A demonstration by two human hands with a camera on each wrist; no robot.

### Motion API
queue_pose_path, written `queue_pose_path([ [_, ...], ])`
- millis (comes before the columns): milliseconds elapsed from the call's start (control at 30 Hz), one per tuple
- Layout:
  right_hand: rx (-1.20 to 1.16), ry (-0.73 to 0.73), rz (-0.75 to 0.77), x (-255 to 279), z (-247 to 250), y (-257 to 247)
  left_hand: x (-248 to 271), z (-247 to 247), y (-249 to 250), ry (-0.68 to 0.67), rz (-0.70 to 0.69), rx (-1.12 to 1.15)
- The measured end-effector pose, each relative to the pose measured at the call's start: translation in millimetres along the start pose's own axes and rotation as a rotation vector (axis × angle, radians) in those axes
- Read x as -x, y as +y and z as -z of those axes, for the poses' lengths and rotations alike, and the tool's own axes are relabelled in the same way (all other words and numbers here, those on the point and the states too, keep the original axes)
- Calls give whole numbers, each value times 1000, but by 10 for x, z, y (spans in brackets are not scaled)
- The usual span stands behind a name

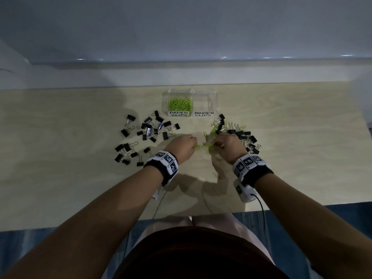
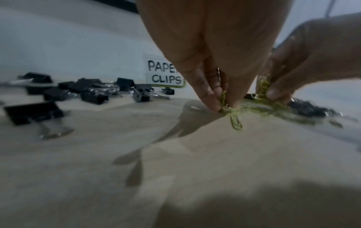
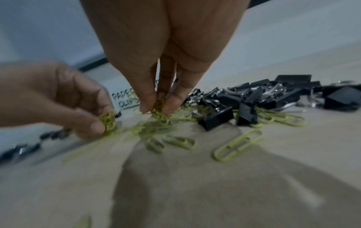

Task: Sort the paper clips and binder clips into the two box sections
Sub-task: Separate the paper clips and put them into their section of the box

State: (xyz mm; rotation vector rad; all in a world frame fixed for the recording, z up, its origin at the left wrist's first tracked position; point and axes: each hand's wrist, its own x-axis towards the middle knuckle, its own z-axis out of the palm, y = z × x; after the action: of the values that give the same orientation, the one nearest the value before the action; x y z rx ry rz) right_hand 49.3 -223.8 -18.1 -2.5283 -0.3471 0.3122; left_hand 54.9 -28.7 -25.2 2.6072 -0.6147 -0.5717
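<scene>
- While both hands are working low over the pale wooden tabletop (image 1: 80, 158), the left hand (image 1: 182, 147) is pinching a tuft of green wire paper clips (image 3: 107, 121), its grip clamped on them.
- Its partner, the right hand (image 1: 227, 146), is likewise nipping green clips from the mixed heap, probably to free them from the black metal binder clips (image 1: 150, 127).
- Beyond, the clear plastic two-section box (image 1: 213, 97) is holding green clips in its left section; the right section is looking empty.

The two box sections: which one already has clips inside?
The left section, labelled PAPER CLIPS, holds a heap of green paper clips. The right section, labelled BINDER CLIPS, looks empty; the black binder clips lie on the table.
</scene>
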Motion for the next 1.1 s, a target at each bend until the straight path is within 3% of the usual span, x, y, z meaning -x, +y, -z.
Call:
queue_pose_path([
  [167, -256, 83, -247, -238, 239, -180, 97, 275, -37, 203, 81, 350],
  [367, -351, 226, -160, -1084, 370, -648, -95, 882, -172, 583, 220, 559],
  [500, -299, 105, -202, -1459, 262, -794, -339, 1054, -320, 753, 268, 617],
  [633, -178, 104, -124, -1304, 356, -660, -599, 956, -452, 602, 338, 460],
  [733, -146, 160, -45, -984, 437, -362, -635, 876, -422, 431, 251, 198],
  [800, -57, 83, -51, -760, 428, -137, -557, 797, -318, 412, 131, 78],
  [867, 45, -19, -63, -581, 370, 18, -383, 640, -207, 373, -8, 99],
  [933, 96, -76, -62, -454, 273, 77, -136, 423, -148, 207, -54, 140],
  [1033, 141, -115, -34, -341, 108, 3, 158, 110, -216, -5, -20, 160],
  [1100, 143, -127, -20, -260, 6, -86, 227, -3, -245, -22, 34, 215],
])
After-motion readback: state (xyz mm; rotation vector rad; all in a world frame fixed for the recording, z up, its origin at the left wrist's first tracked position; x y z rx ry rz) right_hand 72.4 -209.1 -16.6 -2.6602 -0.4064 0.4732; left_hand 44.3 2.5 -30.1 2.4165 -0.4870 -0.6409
